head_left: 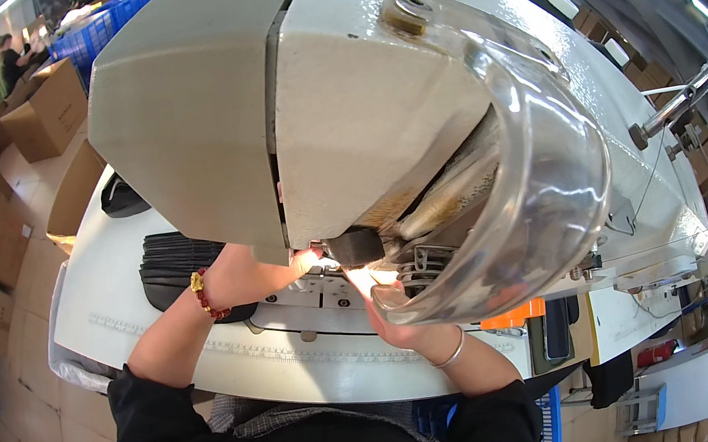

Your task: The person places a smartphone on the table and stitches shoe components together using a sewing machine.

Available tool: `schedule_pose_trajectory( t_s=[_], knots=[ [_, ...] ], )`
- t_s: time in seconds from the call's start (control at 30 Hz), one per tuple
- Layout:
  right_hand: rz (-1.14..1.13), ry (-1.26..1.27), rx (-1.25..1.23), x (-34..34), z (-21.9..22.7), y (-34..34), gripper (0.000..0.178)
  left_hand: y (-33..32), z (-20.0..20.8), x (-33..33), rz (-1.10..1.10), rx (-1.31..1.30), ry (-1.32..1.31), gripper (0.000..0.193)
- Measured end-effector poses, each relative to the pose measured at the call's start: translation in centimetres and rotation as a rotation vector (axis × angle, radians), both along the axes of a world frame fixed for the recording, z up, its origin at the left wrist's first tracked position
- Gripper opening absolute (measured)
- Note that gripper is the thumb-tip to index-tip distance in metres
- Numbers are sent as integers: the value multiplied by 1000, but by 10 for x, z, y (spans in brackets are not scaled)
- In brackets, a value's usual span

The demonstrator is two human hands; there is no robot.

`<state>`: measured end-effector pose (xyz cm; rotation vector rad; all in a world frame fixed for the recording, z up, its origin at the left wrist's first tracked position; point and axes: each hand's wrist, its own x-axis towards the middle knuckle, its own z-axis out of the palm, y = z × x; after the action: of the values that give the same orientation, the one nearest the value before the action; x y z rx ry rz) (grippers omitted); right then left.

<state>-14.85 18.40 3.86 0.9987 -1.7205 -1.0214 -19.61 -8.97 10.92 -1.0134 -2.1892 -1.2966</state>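
A large cream sewing machine (374, 116) fills the middle of the view, its lamp lighting the metal needle plate (305, 293). My left hand (256, 272) reaches in from the left under the machine head, fingertips near the lit needle area. From the right, my right hand (399, 329) comes up to the same spot, partly behind the clear plastic guard (544, 191). The machine head and glare hide most of the fingers of both hands, and what they touch cannot be made out. Beside my left wrist lies a stack of black fabric pieces (174, 266).
Another black piece (122, 198) lies farther back on the white table (96, 285). A clear ruler strip (301, 352) runs along its front. An orange item (514, 315) and a phone (557, 329) lie at right. Cardboard boxes (50, 112) and a co-worker (12, 64) are at far left.
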Motion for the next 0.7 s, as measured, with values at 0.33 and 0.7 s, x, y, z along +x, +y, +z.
schedule_pose_trajectory(
  t_s=[0.33,0.7],
  knots=[
    [-236,1066,878,-6,-46,13,19,0,-9,4,75,-89,-76,28],
    [176,-372,-519,-1,10,-8,17,3,-11,-1,160,-165,1,41]
  ],
)
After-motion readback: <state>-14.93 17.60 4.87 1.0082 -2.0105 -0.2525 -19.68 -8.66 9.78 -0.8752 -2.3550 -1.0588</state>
